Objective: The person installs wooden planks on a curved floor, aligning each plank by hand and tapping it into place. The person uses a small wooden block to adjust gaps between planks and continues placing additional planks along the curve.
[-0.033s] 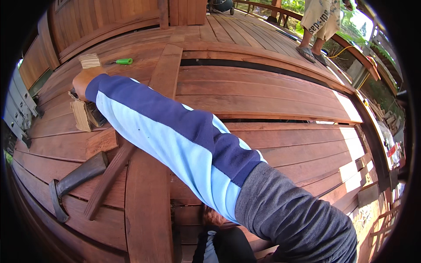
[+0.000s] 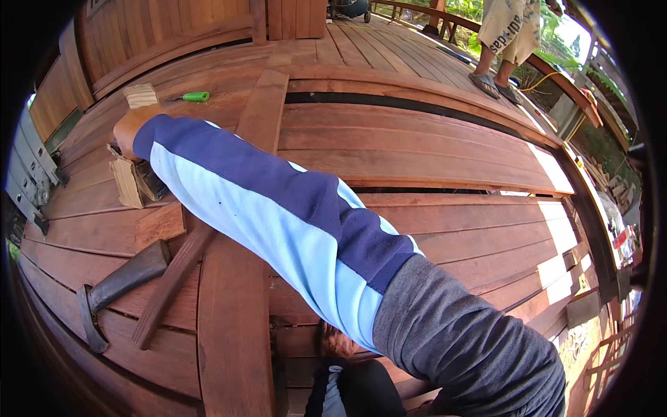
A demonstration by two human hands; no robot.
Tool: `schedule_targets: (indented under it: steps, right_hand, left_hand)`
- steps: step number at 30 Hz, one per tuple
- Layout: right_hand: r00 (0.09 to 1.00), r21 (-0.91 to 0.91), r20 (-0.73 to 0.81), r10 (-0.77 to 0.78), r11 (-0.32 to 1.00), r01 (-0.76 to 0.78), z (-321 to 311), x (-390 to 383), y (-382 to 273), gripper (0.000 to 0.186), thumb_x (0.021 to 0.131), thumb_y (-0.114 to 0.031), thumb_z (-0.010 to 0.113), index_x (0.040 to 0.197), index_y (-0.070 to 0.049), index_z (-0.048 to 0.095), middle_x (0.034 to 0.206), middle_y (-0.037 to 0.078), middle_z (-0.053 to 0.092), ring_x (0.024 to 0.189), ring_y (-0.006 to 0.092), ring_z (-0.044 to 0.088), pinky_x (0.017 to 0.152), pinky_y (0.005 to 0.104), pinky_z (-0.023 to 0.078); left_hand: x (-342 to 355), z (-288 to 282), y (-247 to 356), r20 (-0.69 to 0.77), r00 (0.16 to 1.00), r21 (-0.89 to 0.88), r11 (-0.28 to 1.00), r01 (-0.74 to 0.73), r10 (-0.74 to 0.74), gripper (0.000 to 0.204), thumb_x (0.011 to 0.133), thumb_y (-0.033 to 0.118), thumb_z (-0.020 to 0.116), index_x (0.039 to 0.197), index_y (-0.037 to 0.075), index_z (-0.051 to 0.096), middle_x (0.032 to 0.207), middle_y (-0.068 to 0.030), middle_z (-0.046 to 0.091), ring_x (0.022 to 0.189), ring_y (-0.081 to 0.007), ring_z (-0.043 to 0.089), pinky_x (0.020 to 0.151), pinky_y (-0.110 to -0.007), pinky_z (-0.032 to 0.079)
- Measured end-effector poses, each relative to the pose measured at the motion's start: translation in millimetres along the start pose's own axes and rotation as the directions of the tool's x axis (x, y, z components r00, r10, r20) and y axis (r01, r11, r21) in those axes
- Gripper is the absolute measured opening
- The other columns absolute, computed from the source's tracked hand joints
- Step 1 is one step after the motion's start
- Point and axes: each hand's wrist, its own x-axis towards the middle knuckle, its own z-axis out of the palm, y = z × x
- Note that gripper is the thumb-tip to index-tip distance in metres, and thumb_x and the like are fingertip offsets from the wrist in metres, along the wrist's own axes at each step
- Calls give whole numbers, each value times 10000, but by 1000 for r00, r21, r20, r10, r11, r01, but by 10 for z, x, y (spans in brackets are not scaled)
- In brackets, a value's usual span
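My right arm, in a navy and light blue sleeve, stretches across the deck to the far left. My right hand (image 2: 130, 128) is at a small open cardboard box (image 2: 128, 182), whose upper flap (image 2: 141, 95) stands up behind the wrist. The fingers are down in or behind the box and hidden. Beyond it lies a green-handled screwdriver (image 2: 196, 96). At the bottom centre, partly hidden by my right sleeve, what seems to be my left hand (image 2: 338, 342) is low by the boards in shadow. Its fingers cannot be made out.
A dark thick-handled tool with a curved metal end (image 2: 128, 276), a wooden stick (image 2: 169, 290) and a short wood block (image 2: 160, 225) lie near left. Long gaps run between deck boards (image 2: 417, 139). A person in sandals (image 2: 485, 85) stands far right. Grey metal cases (image 2: 31, 163) stand at left.
My right hand and forearm have shifted very slightly to the left. Nothing else has visibly moved.
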Motion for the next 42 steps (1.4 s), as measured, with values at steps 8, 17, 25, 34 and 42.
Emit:
schedule_targets:
  steps: [8, 17, 25, 34, 42]
  right_hand:
    - [998, -85, -6, -65, 994, 64, 42, 233, 97, 263, 816, -242, 621, 1016, -110, 730, 1052, 145, 693, 1018, 306, 656, 829, 410, 508]
    - [993, -45, -104, -64, 997, 60, 167, 290, 61, 253, 856, -218, 573, 1034, -137, 733, 1074, 108, 698, 1023, 283, 659, 834, 405, 511]
    - [773, 264, -604, 192, 964, -33, 261, 99, 88, 213, 763, -218, 649, 892, -80, 746, 839, 196, 674, 888, 318, 667, 784, 412, 522]
    - [257, 424, -904, 343, 802, 421, -486, -886, 153, 146, 824, -48, 564, 727, 53, 606, 641, 204, 604, 623, 340, 656, 572, 435, 537]
    - [706, 950, -264, 656, 305, 72, -678, -3413, 672, 141, 948, -54, 514, 955, 86, 525, 726, 148, 644, 587, 197, 664, 409, 298, 525]
  left_hand:
    - [37, -3, 29, 1, 1000, -24, 1000, 13, -13, 611, 900, 399, 500, 1305, -58, 474, 1363, -243, 469, 1298, -393, 406, 1142, -451, 240]
    - [60, 1, 44, 1, 1000, -33, 999, 22, -22, 604, 898, 396, 501, 1296, -58, 484, 1353, -243, 479, 1290, -395, 414, 1141, -452, 242]
    - [71, -28, 53, -1, 999, -23, 999, 34, -35, 597, 897, 393, 502, 1288, -58, 493, 1344, -244, 488, 1283, -396, 422, 1141, -453, 244]
    - [105, -16, 12, -65, 998, 23, 1000, 5, -4, 572, 888, 388, 500, 1236, -65, 537, 1286, -242, 536, 1246, -394, 458, 1142, -464, 251]
    - [132, 2, 4, -8, 1000, 31, 1000, -1, 1, 613, 901, 385, 466, 1340, -44, 450, 1415, -232, 424, 1329, -389, 367, 1151, -480, 228]
